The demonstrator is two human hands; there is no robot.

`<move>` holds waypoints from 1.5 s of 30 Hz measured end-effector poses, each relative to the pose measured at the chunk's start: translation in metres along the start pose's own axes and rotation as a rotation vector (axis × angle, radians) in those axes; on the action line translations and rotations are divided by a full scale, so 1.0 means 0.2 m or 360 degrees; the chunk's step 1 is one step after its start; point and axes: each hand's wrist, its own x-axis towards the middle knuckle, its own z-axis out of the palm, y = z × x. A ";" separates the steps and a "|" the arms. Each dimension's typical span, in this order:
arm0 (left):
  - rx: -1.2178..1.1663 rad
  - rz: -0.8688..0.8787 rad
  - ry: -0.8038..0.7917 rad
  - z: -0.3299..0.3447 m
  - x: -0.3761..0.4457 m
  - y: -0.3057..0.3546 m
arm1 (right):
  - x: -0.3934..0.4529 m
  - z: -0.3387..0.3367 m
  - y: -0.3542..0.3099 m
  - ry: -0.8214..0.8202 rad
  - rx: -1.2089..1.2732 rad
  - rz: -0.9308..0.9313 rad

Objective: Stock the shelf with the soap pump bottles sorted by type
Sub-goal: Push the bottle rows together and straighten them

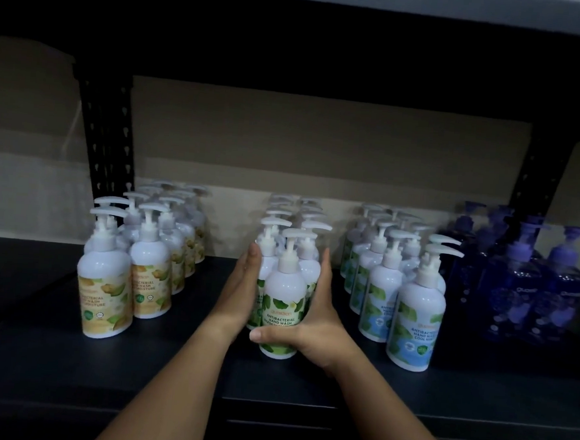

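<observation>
On a dark shelf, four groups of pump bottles stand in rows. At nine o'clock, yellow-labelled bottles read "ANTIBACTERIAL HAND WASH". At centre, the left hand presses flat, fingers straight, against the green-leaf group's side, while the right hand wraps the front green-leaf bottle, thumb across its "ANTIBACTERIAL HAND WASH" label. At three o'clock stand blue-labelled "COOL" bottles, then translucent purple bottles. A black perforated upright and beige wall rise behind.
</observation>
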 end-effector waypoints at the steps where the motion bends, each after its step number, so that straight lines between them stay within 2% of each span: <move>1: 0.0010 0.0018 0.0000 0.00 0.00 0.00 | 0.00 0.00 0.00 0.0006 -0.0004 -0.0001; 11: 0.0036 0.0042 0.0001 0.00 -0.04 0.04 | -0.03 -0.01 -0.05 -0.0036 0.0062 0.0004; 14: -0.0017 -0.0052 0.0072 -0.02 -0.07 0.05 | -0.04 0.00 -0.07 0.0002 0.0043 0.0009; 17: -0.0062 -0.0156 0.0018 -0.06 -0.12 0.04 | -0.07 0.01 -0.08 0.0096 -0.0014 0.0007; 20: -0.0007 -0.0113 -0.0024 -0.07 -0.23 0.08 | -0.12 0.01 -0.11 0.0169 -0.0156 -0.0001; 25: 0.0240 -0.0122 0.0067 -0.15 -0.48 0.16 | -0.26 0.07 -0.18 0.0414 -0.0456 -0.0011; 28: 0.0330 -0.0068 0.0116 -0.28 -0.62 0.20 | -0.37 0.19 -0.21 0.0560 -0.0545 -0.0293; 30: 0.0423 -0.0004 0.0277 -0.38 -0.68 0.21 | -0.41 0.31 -0.23 0.0492 -0.0544 -0.0442; 32: 0.0404 0.0007 0.0425 -0.51 -0.71 0.19 | -0.40 0.46 -0.26 0.0373 -0.0512 -0.0460; 34: 0.0372 -0.0012 0.0541 -0.65 -0.73 0.20 | -0.36 0.60 -0.29 0.0280 -0.0403 -0.0378; 39: 0.0607 -0.0046 0.1037 -0.96 -0.68 0.19 | -0.17 0.83 -0.34 0.0105 -0.0123 -0.0038; 42: 0.0419 -0.0159 0.1116 -1.03 -0.57 0.19 | -0.07 0.91 -0.34 0.0001 -0.0066 0.0047; 45: 0.0415 -0.0219 0.1011 -1.03 -0.45 0.19 | 0.04 0.98 -0.29 -0.0032 -0.0057 0.0056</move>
